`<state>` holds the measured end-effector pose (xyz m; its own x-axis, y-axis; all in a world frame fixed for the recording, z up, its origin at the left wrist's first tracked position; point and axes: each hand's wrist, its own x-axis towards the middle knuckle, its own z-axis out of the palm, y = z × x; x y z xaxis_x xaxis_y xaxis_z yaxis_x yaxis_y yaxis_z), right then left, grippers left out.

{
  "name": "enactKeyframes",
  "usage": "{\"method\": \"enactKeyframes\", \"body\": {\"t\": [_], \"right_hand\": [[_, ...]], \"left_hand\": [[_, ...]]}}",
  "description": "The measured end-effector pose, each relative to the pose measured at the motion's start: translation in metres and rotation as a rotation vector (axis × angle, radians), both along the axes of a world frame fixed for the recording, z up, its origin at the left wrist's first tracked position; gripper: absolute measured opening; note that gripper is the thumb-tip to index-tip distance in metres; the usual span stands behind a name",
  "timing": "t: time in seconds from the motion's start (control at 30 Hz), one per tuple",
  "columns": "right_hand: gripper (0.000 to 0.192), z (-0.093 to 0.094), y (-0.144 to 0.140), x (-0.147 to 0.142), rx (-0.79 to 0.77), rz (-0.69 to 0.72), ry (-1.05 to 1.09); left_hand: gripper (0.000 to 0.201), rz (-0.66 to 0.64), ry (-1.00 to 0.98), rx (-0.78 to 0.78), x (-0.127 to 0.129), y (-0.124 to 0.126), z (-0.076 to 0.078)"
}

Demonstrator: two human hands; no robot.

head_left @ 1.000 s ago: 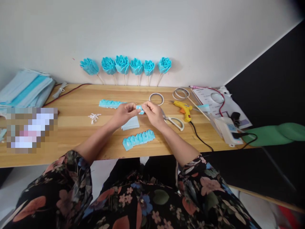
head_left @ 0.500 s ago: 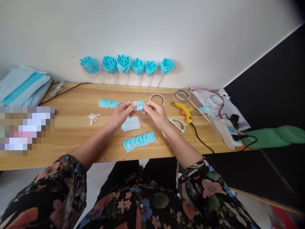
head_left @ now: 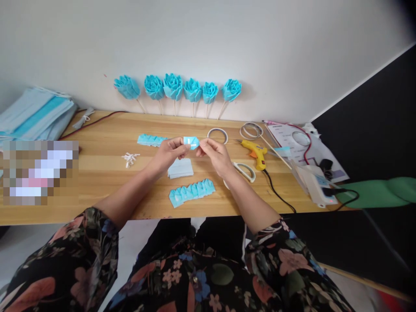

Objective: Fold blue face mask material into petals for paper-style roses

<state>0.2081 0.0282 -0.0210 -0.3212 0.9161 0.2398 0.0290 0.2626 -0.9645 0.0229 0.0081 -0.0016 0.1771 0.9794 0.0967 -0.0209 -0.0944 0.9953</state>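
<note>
Nearest the table edge lies a pleated blue strip (head_left: 191, 191), soft non-woven cloth folded into a row of small peaks; just beyond it sits a flat stack of pale blue cut pieces (head_left: 180, 167). Above these, held clear of the wooden table (head_left: 97, 177), the left hand (head_left: 167, 152) and the right hand (head_left: 216, 154) each pinch one end of a small folded blue piece (head_left: 191, 141) between thumb and fingertips (a white patch shows on its face, perhaps tape; too small to tell). It looks feather-light, limp and easily creased, so a fingertip grip at the folded edges should suit it; a hard squeeze would likely flatten the pleats. To the right lie white-handled scissors (head_left: 243, 170), a yellow glue gun (head_left: 257, 152) with a black cord, and a thin wooden skewer (head_left: 276, 151); further back a tape ring (head_left: 217, 135) and another pleated strip (head_left: 151, 140); left, tiny white scraps (head_left: 130, 158) and a pile of face masks (head_left: 35, 116). Against the wall lean six blue cloth roses (head_left: 173, 85) on sticks.
</note>
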Motion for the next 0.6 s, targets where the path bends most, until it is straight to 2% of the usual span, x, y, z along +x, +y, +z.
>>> {"method": "enactKeyframes", "body": {"t": [0.23,0.33,0.4,0.47,0.6], "right_hand": [[0.024,0.004,-0.003,-0.002,-0.003,-0.029,-0.054],[0.024,0.004,-0.003,-0.003,0.013,-0.079,-0.058],[0.025,0.004,-0.003,-0.003,0.027,-0.127,-0.066],[0.024,0.004,-0.003,-0.004,0.050,-0.160,-0.078],[0.023,0.004,-0.006,-0.005,0.094,-0.171,-0.113]], "left_hand": [[0.027,0.037,-0.042,0.054,-0.001,0.004,-0.005],[0.022,0.126,-0.060,0.121,-0.002,0.007,-0.008],[0.018,0.244,-0.027,0.224,-0.003,0.007,-0.010],[0.017,0.339,0.088,0.363,-0.002,0.005,-0.010],[0.012,0.314,0.405,0.651,0.002,-0.002,-0.010]]}}
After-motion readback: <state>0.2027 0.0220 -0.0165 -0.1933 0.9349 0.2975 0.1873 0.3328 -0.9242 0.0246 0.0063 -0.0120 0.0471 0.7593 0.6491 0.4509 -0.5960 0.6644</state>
